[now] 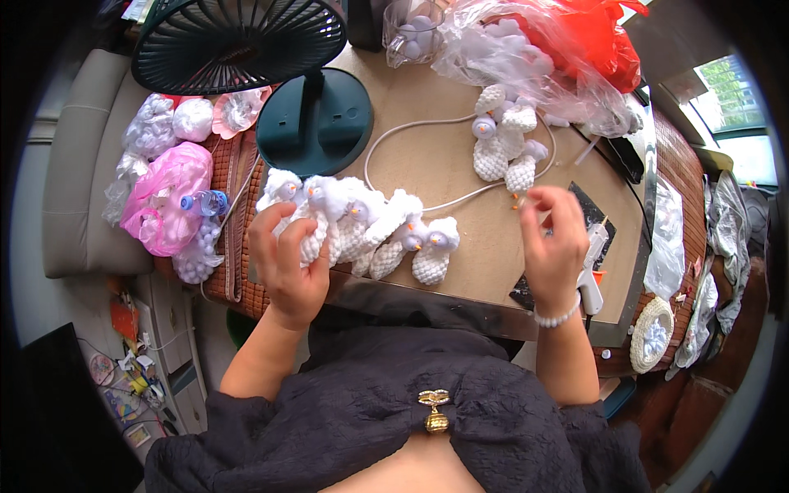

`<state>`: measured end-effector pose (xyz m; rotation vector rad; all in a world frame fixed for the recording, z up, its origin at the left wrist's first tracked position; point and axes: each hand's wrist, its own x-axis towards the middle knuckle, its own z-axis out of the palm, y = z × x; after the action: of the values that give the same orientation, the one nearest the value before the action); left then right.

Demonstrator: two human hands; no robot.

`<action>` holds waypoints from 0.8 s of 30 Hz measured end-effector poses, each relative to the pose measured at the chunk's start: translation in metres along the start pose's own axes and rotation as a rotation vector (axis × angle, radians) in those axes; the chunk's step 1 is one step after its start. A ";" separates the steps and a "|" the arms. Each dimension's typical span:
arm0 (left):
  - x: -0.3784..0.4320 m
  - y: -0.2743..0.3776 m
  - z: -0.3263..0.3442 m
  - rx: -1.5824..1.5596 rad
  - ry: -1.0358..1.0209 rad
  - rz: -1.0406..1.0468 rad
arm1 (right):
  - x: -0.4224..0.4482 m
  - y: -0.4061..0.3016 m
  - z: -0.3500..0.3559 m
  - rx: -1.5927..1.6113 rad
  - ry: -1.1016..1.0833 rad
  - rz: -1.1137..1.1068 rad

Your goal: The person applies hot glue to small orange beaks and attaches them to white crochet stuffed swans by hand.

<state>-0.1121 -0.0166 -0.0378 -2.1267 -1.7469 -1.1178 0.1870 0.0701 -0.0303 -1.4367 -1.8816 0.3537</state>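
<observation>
My left hand [288, 262] is at the table's left front, fingers curled and apart, at the near side of a row of white crocheted snowman figures [351, 212] with pale heads and small orange noses; whether it touches them is unclear. My right hand [555, 246] is raised over the right part of the table, thumb and forefinger close together; whether something tiny is between them cannot be told. Small orange pieces [515, 202] lie just left of its fingertips. A white glue gun [593, 265] rests right of it on a dark board [573, 183]. More crocheted figures [508, 148] lie further back.
A dark green fan [314, 123] stands at the back left, its white cable [370, 145] looping over the table [431, 98]. A clear jug [412, 31] with pale balls and plastic bags [524, 55] are at the back. A pink bag [169, 197] and a bottle [204, 203] lie left.
</observation>
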 end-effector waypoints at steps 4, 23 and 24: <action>-0.007 0.003 -0.002 -0.100 -0.140 -0.142 | 0.026 0.031 0.013 -0.217 0.008 0.166; 0.048 0.100 0.053 -1.326 -0.695 -0.716 | -0.047 -0.014 -0.056 -0.039 -0.036 -0.101; 0.050 0.103 0.049 -1.159 -0.648 -0.548 | -0.052 0.000 -0.072 -0.195 -0.070 0.027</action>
<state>0.0032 0.0184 -0.0081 -2.9490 -2.4082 -2.1745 0.2423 0.0073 -0.0003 -1.5976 -2.0002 0.2407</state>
